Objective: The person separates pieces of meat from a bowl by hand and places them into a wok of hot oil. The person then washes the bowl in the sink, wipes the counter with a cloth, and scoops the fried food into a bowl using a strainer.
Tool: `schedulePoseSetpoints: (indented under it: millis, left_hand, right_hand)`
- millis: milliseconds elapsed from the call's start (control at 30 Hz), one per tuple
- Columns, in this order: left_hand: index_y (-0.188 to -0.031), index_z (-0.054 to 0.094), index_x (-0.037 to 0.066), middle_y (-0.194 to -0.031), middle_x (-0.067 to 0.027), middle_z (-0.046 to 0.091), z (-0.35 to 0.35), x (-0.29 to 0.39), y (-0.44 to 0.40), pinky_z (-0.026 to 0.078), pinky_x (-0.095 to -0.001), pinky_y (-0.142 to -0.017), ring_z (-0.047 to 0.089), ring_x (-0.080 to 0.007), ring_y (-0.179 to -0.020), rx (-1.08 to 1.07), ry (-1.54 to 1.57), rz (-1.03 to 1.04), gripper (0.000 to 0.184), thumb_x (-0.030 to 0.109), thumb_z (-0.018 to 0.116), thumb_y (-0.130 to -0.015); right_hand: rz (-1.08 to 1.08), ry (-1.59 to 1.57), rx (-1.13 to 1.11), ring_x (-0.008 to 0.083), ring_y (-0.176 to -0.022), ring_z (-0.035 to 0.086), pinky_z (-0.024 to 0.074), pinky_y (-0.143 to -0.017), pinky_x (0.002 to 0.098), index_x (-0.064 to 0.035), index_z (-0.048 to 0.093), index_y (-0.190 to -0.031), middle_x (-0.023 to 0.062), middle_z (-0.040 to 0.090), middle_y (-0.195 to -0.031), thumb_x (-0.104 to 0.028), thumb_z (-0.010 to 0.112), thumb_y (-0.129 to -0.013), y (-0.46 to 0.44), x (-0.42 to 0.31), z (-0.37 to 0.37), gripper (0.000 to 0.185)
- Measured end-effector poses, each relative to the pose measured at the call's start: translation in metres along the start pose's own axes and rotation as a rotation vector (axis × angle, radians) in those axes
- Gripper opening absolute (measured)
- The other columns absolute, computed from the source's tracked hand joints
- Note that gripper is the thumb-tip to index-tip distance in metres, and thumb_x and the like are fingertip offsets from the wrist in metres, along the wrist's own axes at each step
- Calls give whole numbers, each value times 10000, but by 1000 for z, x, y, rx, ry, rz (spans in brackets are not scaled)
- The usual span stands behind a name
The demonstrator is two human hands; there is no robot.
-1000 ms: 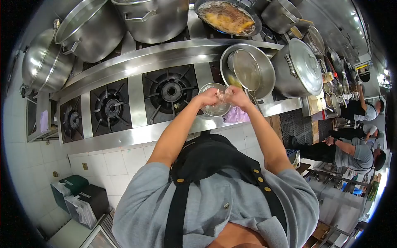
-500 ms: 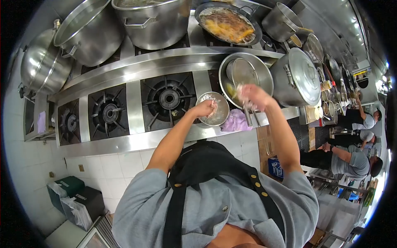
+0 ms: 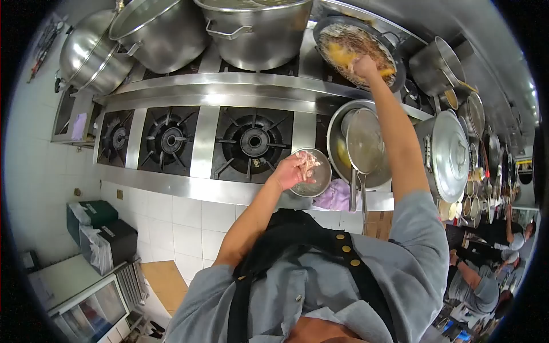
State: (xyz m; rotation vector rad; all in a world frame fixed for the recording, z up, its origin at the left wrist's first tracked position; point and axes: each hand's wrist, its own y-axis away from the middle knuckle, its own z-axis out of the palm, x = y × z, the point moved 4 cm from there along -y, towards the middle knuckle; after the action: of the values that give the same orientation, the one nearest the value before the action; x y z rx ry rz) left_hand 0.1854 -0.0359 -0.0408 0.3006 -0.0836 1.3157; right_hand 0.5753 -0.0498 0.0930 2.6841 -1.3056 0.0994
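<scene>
Over a small metal bowl [image 3: 320, 182] at the stove's front edge, my left hand [image 3: 290, 171] holds pale, wet pieces of food [image 3: 309, 166] in curled fingers. My right hand [image 3: 364, 67] reaches far out over a dark wok [image 3: 392, 48] of bubbling oil with yellow food [image 3: 341, 54] in it. Its fingers point down, and whatever they hold is hidden. Between the two lies a wide steel basin [image 3: 337, 123] with a round mesh strainer [image 3: 365, 143] in it. A purple cloth [image 3: 334, 196] rests beside the small bowl.
Large steel pots [image 3: 254, 40] stand along the back left. Burners [image 3: 254, 141] line the stove left of the small bowl. A lidded pot [image 3: 450, 157] stands right of the basin. Several people [image 3: 477, 283] are at the far right.
My right hand has moved from above the basin, forward to the wok. My left hand stays at the small bowl, now turned so the pale food shows. The view has shifted.
</scene>
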Motion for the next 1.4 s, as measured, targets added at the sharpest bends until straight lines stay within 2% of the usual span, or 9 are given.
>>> schedulePoseSetpoints:
  millis: [233, 333, 467, 567, 667, 767, 900, 1133, 1400]
  left_hand:
    - [-1176, 458, 31, -1155, -191, 519, 10, 16, 3, 506, -382, -726, 577, -307, -930, 96, -38, 102, 346, 61, 502, -834]
    - [-1176, 455, 15, -1116, -171, 544, 16, 26, 1, 507, -375, -744, 588, -284, -933, 36, -188, 160, 361, 21, 522, -821]
    - [-1087, 511, 8, -967, -120, 601, 25, 21, -11, 540, -314, -645, 625, -241, -854, 80, -327, 35, 302, -77, 503, -797]
    - [-1035, 524, -10, -950, -130, 599, 29, 24, -5, 545, -326, -640, 627, -239, -823, 115, -511, -91, 250, -91, 493, -800]
    - [-1043, 514, -24, -945, -129, 598, 25, 27, 2, 545, -353, -649, 627, -244, -809, 68, -485, -119, 267, -88, 511, -784]
    - [-1019, 534, -17, -925, -114, 606, 23, 18, -1, 540, -337, -644, 626, -226, -799, 39, -523, -75, 256, -76, 542, -770]
    - [-1016, 541, -3, -886, -81, 606, 25, 7, -10, 516, -313, -623, 613, -179, -775, 77, -684, -25, 259, -24, 597, -764]
    - [-1018, 525, 7, -862, -67, 584, 21, 10, -2, 476, -291, -628, 575, -170, -724, -81, -382, -57, 230, -1, 572, -793]
    - [-1045, 518, 6, -897, -69, 581, 27, 6, 3, 464, -282, -653, 567, -158, -769, -208, -415, -91, 241, 12, 559, -807]
  right_hand:
    - [-133, -428, 189, 217, -658, 642, 504, -609, 307, -63, 670, -855, 142, 645, -709, -78, 588, -687, 43, -9, -48, 188]
    - [-485, -689, -179, 111, -708, 616, 501, -611, 264, -28, 639, -944, 43, 653, -779, 34, 602, -702, 146, -74, -37, 253]
    - [-628, -598, -146, 300, -911, 571, 454, -795, 357, -78, 593, -1096, 137, 597, -1006, -145, 737, -602, 270, -140, 4, 519]
    - [-498, -512, -6, 330, -850, 591, 465, -767, 378, -64, 595, -1064, 201, 597, -906, -176, 720, -602, 294, -135, 44, 492]
    - [-68, -890, -148, 299, -843, 605, 470, -756, 367, -36, 600, -1040, 207, 604, -918, -149, 733, -608, 314, -117, 48, 465]
    - [-58, -1271, 42, 268, -798, 614, 477, -725, 352, -20, 618, -986, 196, 611, -908, -142, 750, -608, 337, -134, 31, 418]
    - [-144, -737, 208, 143, -763, 593, 468, -652, 292, -20, 627, -971, 107, 627, -905, -65, 736, -632, 349, -146, 25, 359]
    - [255, -1438, 104, 120, -699, 601, 470, -633, 241, 14, 650, -901, 87, 659, -844, -14, 644, -723, 356, -135, 40, 180]
    - [284, -2172, 80, 205, -794, 601, 487, -673, 284, 10, 527, -1056, 104, 603, -924, 77, 476, -795, 361, -117, 42, 274]
